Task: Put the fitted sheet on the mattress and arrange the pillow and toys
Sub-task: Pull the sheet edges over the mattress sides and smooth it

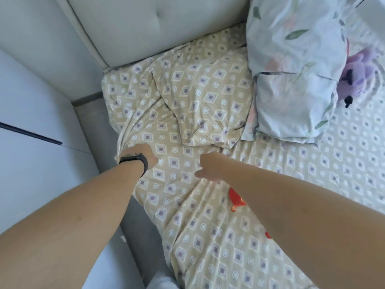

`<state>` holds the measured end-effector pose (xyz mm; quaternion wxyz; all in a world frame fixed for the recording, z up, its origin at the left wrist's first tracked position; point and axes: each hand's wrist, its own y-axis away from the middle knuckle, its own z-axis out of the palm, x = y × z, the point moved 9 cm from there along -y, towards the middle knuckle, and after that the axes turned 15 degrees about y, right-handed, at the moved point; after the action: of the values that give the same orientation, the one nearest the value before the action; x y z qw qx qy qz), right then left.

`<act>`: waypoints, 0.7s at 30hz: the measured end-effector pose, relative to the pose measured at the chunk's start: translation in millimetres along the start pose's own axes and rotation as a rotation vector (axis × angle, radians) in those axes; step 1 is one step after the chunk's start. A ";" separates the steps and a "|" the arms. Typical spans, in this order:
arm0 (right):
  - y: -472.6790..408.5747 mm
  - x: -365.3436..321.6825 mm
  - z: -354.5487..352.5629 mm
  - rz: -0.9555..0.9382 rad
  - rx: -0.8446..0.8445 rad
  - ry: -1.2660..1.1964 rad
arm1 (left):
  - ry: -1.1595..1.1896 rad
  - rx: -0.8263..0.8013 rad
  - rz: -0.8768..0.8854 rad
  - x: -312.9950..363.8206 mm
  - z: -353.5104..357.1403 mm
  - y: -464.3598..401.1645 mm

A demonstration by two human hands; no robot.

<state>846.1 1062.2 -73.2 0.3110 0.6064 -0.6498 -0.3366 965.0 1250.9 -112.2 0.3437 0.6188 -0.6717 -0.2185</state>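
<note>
The beige fitted sheet (187, 97) with a diamond and circle print lies wrinkled over the mattress, bunched near the head corner. My left hand (143, 155), a black band on its wrist, grips the sheet's edge at the left side of the mattress; its fingers are hidden under the cloth. My right hand (208, 166) is on the sheet beside it, fingers curled into a fold. A pale floral pillow (291, 76) leans at the upper right. A purple plush toy (358, 76) lies next to the pillow.
A padded pale headboard (145, 24) stands behind the mattress. White cupboard doors (37, 101) close in on the left, leaving a narrow grey floor strip (93, 117). Small red items (236, 200) lie on the sheet under my right forearm.
</note>
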 end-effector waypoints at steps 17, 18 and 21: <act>-122.9 -3.9 -11.4 0.302 -0.098 -0.357 | -0.702 -0.159 0.536 43.9 -29.1 -142.3; -147.3 -16.3 -9.3 0.296 -0.114 -0.357 | -0.705 -0.183 0.556 39.9 -22.4 -159.9; -191.6 -48.1 2.5 0.270 -0.192 -0.276 | -0.765 -0.157 0.664 34.5 -2.8 -182.1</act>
<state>958.3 1103.0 -230.5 0.3176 0.4297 -0.7264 -0.4322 1091.2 1192.2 -234.6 0.1698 0.2201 -0.8913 -0.3581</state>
